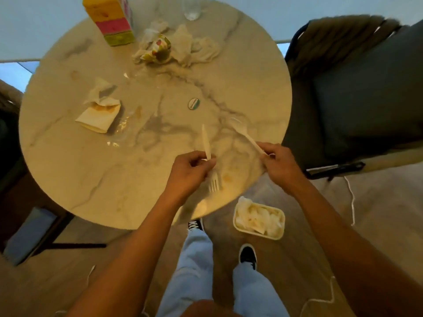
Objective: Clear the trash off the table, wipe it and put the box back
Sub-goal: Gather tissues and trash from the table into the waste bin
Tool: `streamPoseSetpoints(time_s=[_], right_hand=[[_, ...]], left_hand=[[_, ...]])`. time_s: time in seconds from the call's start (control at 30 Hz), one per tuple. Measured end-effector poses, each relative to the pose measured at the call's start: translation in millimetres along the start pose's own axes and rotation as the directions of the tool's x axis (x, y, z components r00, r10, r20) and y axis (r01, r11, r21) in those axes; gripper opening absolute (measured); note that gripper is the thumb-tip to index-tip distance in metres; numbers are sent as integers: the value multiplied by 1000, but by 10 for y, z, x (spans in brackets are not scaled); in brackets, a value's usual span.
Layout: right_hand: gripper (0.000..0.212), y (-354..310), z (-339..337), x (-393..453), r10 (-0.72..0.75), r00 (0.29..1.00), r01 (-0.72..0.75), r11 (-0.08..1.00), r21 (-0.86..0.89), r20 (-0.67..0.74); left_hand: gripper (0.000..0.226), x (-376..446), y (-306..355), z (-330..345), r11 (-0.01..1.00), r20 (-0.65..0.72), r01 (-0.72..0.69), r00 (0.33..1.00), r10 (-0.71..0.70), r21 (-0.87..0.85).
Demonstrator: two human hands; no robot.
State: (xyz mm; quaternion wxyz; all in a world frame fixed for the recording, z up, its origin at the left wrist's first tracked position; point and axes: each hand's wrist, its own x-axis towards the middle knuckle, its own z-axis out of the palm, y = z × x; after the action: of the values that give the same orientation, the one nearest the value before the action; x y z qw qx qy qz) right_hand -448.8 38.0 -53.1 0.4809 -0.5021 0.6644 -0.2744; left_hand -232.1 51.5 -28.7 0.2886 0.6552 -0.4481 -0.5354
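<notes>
My left hand (pixel 191 171) is shut on a white plastic fork (pixel 214 183) and a white plastic knife (pixel 206 143) over the near edge of the round marble table (pixel 68 168). My right hand (pixel 280 164) grips the handle of a white plastic spoon (pixel 245 135) above the table's right edge. Further back lie a stained folded napkin (pixel 99 116), a heap of crumpled tissues and a colourful wrapper (pixel 169 45), and a round green-and-white sticker (pixel 193 103). A tall yellow, pink and green box (pixel 109 19) stands at the far left.
A clear glass (pixel 191 8) stands at the table's far edge. A white tray of trash (pixel 258 220) sits on the floor by my feet. A dark chair (pixel 354 92) stands at the right, another seat (pixel 25 234) at the left. Sauce stains mark the tabletop.
</notes>
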Motion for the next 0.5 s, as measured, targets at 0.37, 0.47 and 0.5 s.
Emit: streamPoseSetpoints(time_s=[0.37, 0.47, 0.5], right_hand=[[27, 2047, -939, -1052, 371, 917, -324, 905, 275, -143], [28, 2612, -744, -1005, 457, 868, -373, 858, 352, -193], [28, 2768, -638, -964, 486, 845, -372, 834, 407, -223]], left_hand=[[10, -488, -916, 1653, 969, 422, -84, 906, -23, 233], [16, -338, -1411, 1946, 950, 373, 10, 918, -133, 313], [22, -276, -1575, 2028, 935, 340, 39, 925, -167, 351]])
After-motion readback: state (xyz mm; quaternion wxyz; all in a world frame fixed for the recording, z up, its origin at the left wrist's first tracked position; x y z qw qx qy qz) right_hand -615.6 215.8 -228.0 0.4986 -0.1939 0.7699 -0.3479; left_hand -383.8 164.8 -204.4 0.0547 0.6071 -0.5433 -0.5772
